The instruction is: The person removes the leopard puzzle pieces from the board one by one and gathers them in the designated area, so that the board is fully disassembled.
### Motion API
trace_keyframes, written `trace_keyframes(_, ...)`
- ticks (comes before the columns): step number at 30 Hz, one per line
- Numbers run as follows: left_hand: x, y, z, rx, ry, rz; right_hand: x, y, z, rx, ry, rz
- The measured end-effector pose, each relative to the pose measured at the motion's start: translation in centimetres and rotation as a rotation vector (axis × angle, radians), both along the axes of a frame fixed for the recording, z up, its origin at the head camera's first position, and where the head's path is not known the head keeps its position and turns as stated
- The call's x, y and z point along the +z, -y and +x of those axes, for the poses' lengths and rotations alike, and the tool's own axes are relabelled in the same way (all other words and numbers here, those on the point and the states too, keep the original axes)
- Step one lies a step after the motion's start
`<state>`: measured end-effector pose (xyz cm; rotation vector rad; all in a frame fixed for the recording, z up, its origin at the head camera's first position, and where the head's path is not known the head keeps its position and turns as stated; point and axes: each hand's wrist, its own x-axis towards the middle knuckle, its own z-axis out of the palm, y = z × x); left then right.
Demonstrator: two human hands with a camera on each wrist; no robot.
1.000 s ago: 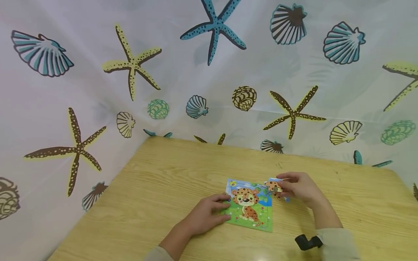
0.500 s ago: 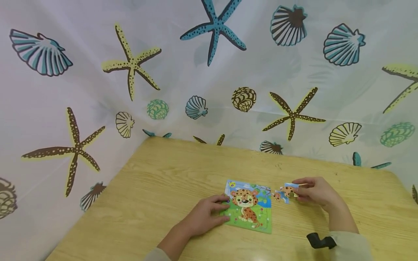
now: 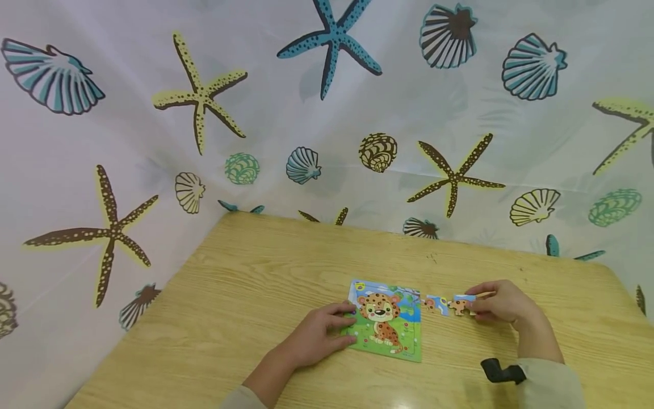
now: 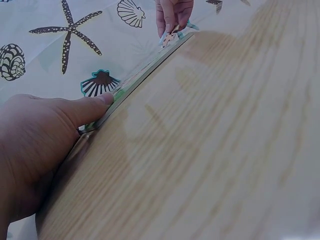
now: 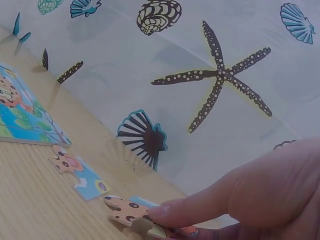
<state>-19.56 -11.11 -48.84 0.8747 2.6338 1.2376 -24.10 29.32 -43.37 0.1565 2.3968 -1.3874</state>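
A square puzzle board [image 3: 385, 324] with a leopard cub on green grass lies flat on the table. My left hand [image 3: 323, 335] rests at its left edge, fingertips touching the board; in the left wrist view the thumb [image 4: 92, 108] lies along that edge. To the right of the board, my right hand [image 3: 503, 305] pinches a spotted puzzle piece [image 5: 127, 211] with a blue strip between thumb and fingers. Another puzzle piece [image 3: 436, 305], spotted with blue sky, lies between the board and the held piece. The right hand's other fingers are partly cut off in the right wrist view.
The wood-grain table [image 3: 245, 284] meets a white curtain [image 3: 337, 125] printed with starfish and shells at the back and left. A black curved fitting [image 3: 503, 372] sits at the right sleeve.
My right hand has moved right, away from the board, with a puzzle piece. The two pieces, earlier close together, now lie farther apart. The left hand stays at the board's edge.
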Motion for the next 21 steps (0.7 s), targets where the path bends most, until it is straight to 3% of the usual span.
trace_keyframes(12, -0.08, 0.08, -0.02, 0.002, -0.014, -0.004, 0.42, 0.34, -0.10, -0.024, -0.047, 0.198)
trace_keyframes(21, -0.28, 0.02, -0.03, 0.002, -0.006, -0.007, 0.29, 0.12, 0.08, -0.053, -0.037, 0.224)
